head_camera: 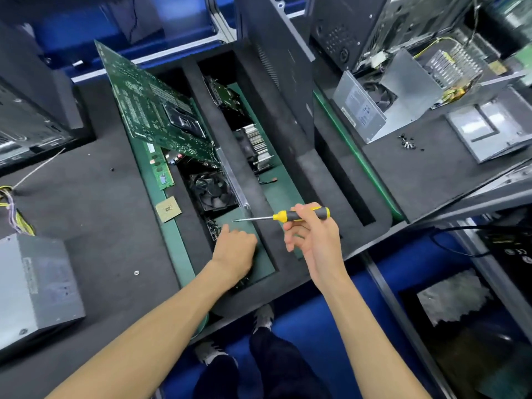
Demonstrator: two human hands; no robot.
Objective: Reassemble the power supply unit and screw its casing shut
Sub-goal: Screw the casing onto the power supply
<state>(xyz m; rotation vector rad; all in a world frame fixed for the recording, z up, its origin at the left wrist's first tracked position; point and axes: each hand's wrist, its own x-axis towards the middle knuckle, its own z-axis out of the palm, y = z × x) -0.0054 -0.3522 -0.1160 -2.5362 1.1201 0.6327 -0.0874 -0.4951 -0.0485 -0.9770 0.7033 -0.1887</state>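
Reaching Into the Parts Tray, Screwdriver at the Ready

Standing at the desk [95,203], the person has the left hand [234,249] down in the near compartment of the foam tray [288,277], knuckles up and fingers curled under among a heap of small dark screws [213,229]; whether it has hold of any I cannot tell. The right hand [312,240] hovers just above the tray's edge, thumb and fingers wrapped round the black-and-yellow screwdriver [299,215], its tip pointing left over the other hand. The closed grey power supply unit [31,286] sits well apart at the desk's left edge, with its bundle of wires [14,208] behind it. A green motherboard [152,102] leans tilted in the tray, above a black fan [211,191]
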